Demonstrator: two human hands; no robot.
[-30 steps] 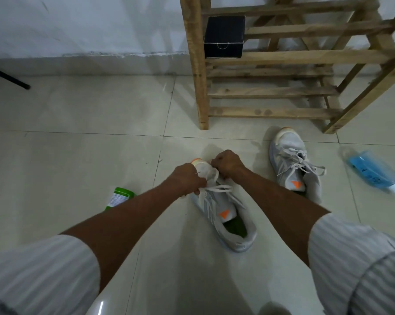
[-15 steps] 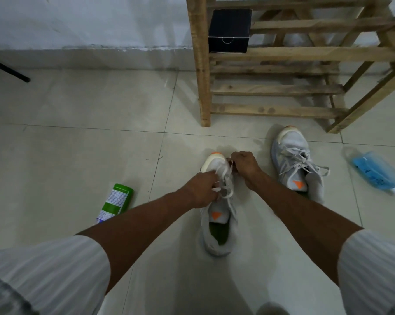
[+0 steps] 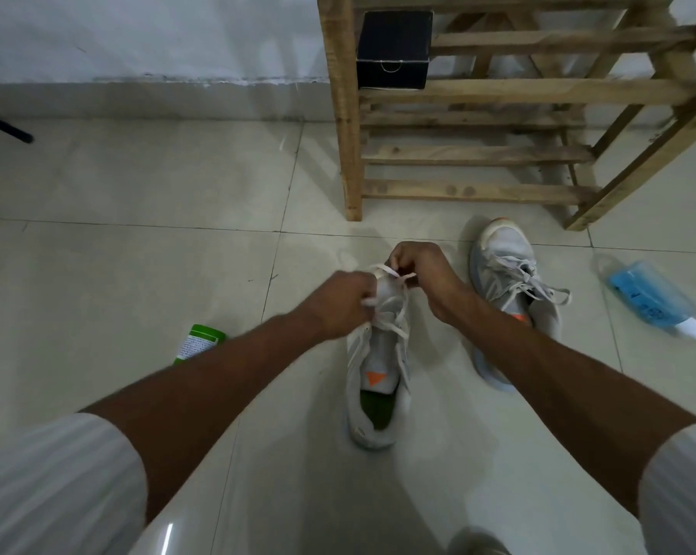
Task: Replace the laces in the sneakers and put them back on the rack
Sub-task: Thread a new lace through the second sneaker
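Sneaker being laced [image 3: 378, 378]: grey-white with an orange tab on the tongue and a green insole. It lies flat on the tiled floor [image 3: 138, 254] between both forearms, toe towards the rack.
Lace [image 3: 390, 322]: white, crossing the eyelets near the toe.
Left hand [image 3: 344, 304]: fingers curled, pinching a lace end at the shoe's left side — knuckles up, forearm stretched forward.
Right hand [image 3: 426, 274]: curled over the toe, pinching the other end — wrist bent inward.
Second sneaker [image 3: 506, 266]: on the floor just right of the right hand, laced, ends loose.
Rack [image 3: 344, 114]: wooden, beyond the shoes, with a black box [image 3: 394, 50] on a slat.
Bottles: green bottle [image 3: 198, 342] lying left, blue spray bottle [image 3: 650, 298] lying far right.
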